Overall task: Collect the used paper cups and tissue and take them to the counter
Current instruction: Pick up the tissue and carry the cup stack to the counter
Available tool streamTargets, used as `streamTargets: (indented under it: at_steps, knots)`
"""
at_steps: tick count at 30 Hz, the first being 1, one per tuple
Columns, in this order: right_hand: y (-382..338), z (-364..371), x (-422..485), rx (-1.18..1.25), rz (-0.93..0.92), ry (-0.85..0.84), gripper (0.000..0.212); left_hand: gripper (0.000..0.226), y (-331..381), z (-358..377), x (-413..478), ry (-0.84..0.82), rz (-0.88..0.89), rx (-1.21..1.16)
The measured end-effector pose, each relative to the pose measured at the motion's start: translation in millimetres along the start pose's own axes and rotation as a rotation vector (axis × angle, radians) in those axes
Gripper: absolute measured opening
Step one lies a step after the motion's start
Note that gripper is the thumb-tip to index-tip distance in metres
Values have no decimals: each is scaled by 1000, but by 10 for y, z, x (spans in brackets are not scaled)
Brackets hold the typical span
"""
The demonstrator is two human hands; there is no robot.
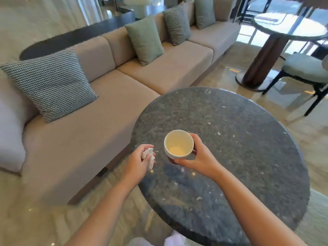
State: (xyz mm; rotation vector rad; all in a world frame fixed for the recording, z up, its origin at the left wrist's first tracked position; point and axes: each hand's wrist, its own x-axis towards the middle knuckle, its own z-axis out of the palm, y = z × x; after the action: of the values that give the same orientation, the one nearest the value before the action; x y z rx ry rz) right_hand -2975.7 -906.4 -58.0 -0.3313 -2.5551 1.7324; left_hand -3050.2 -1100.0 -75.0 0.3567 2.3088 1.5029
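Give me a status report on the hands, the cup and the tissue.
Left hand grips the crumpled tissue. Right hand holds the paper cup upright over the round table. Sofa close on the left.

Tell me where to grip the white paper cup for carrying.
Wrap the side wall of the white paper cup just under its rim, coming from its right as the right hand does. It is upright with an open mouth, so a light side grip seems safest; the left hand holds the crumpled white tissue.
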Motion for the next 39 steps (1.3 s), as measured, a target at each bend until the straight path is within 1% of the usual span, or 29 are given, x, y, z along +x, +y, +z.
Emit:
streamTargets:
  at_steps: [4, 9, 13, 16, 21, 24, 27, 31, 33, 35, 36, 39]
  knots:
    - [-345, 462, 189, -25, -115, -130, 68, 21, -171, -528, -224, 181, 1, -32]
    - [-803, 1245, 267, -51, -210, -301, 66, 24, -454, -1250, -697, 417, -50, -118]
    - [-1177, 1992, 200, -21, -257, -419, 57, 29, -720, -1864, -1208, 623, -104, -183]
    - [-1428, 2609, 101, -7, -286, -525, 54, 22, -988, -2313, -1631, 748, -137, -209]
    - [-1766, 3666, -98, -17, -342, -729, 58, 20, -1396, -3008, -2250, 899, -172, -187]
    - [-1934, 4188, -184, -17, -367, -808, 56, 18, -1565, -3372, -2522, 973, -187, -183]
    - [-2109, 4648, -180, -3, -390, -862, 56, 17, -1767, -3708, -2712, 1035, -218, -231]
    - [-2353, 5261, -30, 16, -434, -931, 62, 20, -2055, -4171, -2833, 1105, -232, -254]
    - [-2514, 5610, 109, 33, -453, -946, 61, 22, -2210, -4469, -2822, 1138, -247, -254]
    - [-2690, 5995, 309, 37, -483, -948, 61, 24, -2394, -4846, -2739, 1155, -255, -256]
    - [-2740, 6075, 360, 28, -502, -942, 61, 25, -2427, -4941, -2705, 1141, -260, -256]
    - [-2968, 6615, 721, 52, -523, -943, 60, 31, -2618, -5551, -2491, 1128, -266, -251]
